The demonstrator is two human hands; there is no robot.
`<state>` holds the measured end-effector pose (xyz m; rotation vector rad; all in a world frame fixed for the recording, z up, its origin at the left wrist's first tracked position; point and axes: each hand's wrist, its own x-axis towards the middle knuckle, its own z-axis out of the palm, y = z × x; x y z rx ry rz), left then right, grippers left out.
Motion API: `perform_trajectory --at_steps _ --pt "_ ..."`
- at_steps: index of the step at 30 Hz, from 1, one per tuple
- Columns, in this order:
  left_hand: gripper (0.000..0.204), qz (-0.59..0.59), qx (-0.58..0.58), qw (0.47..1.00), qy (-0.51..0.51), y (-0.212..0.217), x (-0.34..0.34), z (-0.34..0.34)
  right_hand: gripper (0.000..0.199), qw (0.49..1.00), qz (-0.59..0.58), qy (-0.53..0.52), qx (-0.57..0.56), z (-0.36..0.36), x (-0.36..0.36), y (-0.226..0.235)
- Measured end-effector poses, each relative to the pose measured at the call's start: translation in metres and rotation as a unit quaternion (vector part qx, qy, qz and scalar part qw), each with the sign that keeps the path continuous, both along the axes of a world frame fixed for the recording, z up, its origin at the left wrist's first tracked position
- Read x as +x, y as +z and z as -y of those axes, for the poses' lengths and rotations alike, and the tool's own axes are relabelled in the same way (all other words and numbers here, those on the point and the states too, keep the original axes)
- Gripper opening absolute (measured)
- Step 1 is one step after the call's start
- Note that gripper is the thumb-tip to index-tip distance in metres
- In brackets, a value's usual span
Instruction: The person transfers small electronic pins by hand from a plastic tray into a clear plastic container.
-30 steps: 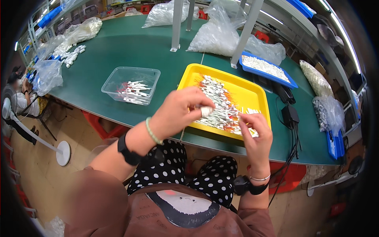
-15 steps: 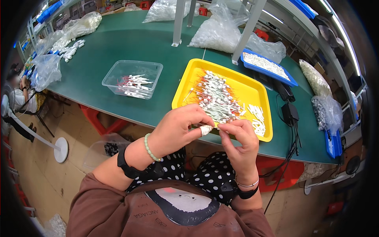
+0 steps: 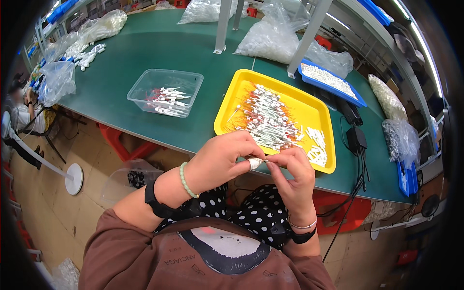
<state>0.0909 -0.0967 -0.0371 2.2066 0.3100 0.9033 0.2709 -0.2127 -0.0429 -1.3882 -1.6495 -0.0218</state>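
Above my lap, at the near edge of the yellow tray, both hands meet fingertip to fingertip. My left hand (image 3: 226, 153) is closed in a pinch, with a white wrapping (image 3: 254, 163) round one digit. Pinched too, my right hand (image 3: 296, 173) almost touches it; whatever lies between the fingertips is too small and hidden to name. Just beyond, the yellow tray (image 3: 309, 108) holds a heap of slim white parts with thin reddish wires (image 3: 268, 118). Loose short white pieces (image 3: 316, 147) lie on its right side.
A clear plastic box (image 3: 195, 87) with similar wired parts stands left on the green table (image 3: 106, 92). Behind the tray are a blue tray (image 3: 355, 99) of white pieces, grey posts (image 3: 223, 29) and bulging plastic bags (image 3: 268, 41). Black cables (image 3: 360, 164) hang at the right.
The whole view has shifted slightly, so the table things sit a little further right. Both hands keep their pinch, with only a small change at the fingertips.
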Motion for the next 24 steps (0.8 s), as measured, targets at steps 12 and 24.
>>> perform_trajectory --at_steps 12,24 --pt "0.017 0.045 -0.446 0.891 -0.067 -0.009 -0.015 -0.008 0.014 0.998 -0.009 -0.053 0.036 0.001 -0.002 -0.007" --pt "0.019 0.054 -0.333 0.939 -0.058 -0.019 -0.012 -0.002 0.023 0.993 -0.111 -0.011 0.028 -0.004 -0.014 -0.016"
